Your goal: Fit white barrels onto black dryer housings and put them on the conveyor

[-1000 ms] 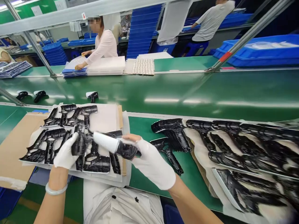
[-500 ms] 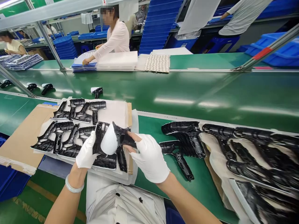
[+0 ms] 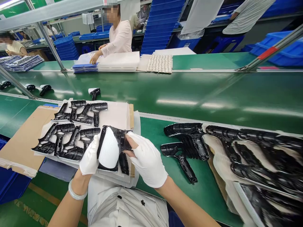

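Black plastic housing (image 3: 121, 138) is held over the near edge of the white foam sheet (image 3: 113, 112), tilted, with a white ribbed piece (image 3: 109, 148) facing up on it. Both grips are closed on it: the gloved left hand (image 3: 89, 154) presses its left side, while the right hand (image 3: 146, 159) wraps the far side, its fingers (image 3: 132, 140) across the black upper part. Rows of similar housings (image 3: 68, 135) lie on the sheet, left of the held one; two more housings (image 3: 182, 159) lie on the green surface (image 3: 149, 135) to its right. Handling looks sound: two-sided, steady, and gloss-safe only while the held piece stays clear of its neighbours.
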A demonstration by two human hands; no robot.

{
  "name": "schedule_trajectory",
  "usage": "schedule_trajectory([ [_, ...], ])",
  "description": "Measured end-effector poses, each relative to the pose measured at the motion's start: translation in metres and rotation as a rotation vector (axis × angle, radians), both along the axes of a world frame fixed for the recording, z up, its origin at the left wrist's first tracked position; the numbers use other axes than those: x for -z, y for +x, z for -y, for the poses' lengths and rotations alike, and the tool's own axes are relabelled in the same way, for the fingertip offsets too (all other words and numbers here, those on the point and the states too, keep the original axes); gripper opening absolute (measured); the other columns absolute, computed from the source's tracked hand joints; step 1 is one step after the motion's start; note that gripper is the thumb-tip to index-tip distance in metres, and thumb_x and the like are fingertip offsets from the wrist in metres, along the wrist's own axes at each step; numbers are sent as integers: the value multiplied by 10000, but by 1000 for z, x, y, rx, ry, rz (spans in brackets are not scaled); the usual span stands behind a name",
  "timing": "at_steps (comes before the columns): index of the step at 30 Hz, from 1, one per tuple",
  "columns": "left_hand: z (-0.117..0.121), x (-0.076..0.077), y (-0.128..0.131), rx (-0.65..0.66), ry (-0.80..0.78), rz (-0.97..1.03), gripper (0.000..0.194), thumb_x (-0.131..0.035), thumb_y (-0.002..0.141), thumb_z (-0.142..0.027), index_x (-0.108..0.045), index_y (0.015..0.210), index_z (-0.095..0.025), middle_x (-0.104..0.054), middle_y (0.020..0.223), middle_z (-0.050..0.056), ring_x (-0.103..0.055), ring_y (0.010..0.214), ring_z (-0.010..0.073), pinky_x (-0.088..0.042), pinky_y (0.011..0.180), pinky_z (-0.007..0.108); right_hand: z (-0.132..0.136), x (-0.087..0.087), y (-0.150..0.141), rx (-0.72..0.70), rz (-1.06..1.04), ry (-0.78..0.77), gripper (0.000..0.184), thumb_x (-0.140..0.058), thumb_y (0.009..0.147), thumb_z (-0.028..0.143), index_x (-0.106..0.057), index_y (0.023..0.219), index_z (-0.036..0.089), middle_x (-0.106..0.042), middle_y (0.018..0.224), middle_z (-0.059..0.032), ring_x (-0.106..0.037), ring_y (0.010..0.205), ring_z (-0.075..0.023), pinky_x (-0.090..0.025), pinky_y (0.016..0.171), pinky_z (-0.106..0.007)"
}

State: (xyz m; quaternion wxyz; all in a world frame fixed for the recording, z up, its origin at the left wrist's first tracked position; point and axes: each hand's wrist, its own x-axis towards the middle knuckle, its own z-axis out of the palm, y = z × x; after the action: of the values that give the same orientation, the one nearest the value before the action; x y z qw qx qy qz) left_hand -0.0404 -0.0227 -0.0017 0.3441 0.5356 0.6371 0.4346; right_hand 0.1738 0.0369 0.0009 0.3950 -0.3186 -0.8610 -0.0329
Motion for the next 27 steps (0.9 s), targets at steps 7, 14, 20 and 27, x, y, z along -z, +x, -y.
schedule_trajectory([
  [7,-5,-12,22,-80,-161,461,801,-364,910,-748,-563,1409,-154,-670,1332,121,-559,1326,303,-463,1138,393,-1,1,-7,-8,5,58,373,-473,1001,298,-585,1311,124,-705,1184,-166,-675,1086,-269,-579,893,-389],
  [14,4,-14,11,137,-135,518,842,-340,886,-784,-433,1507,-223,-471,1546,90,-338,1485,286,-292,1239,405,-2,-3,-9,-34,72,-413,266,-613,896,253,-643,1145,162,-736,880,-90,-674,770,-252,-549,683,-363],
  [20,4,-42,10,292,257,-3,1231,-677,516,-863,-382,1515,-207,-353,1590,185,-297,1484,407,-216,1243,551,0,-18,-12,-353,-130,-1158,418,-439,937,591,-541,859,193,-638,796,-36,-571,717,-185,-486,635,-300],
  [27,-1,-54,14,242,438,-100,802,-935,461,-567,-639,1112,-203,-721,982,86,-710,863,269,-580,859,427,15,-7,-18,-630,-165,-1738,613,-419,885,763,-511,733,176,-575,647,-20,-525,561,-130,-451,544,-259],
])
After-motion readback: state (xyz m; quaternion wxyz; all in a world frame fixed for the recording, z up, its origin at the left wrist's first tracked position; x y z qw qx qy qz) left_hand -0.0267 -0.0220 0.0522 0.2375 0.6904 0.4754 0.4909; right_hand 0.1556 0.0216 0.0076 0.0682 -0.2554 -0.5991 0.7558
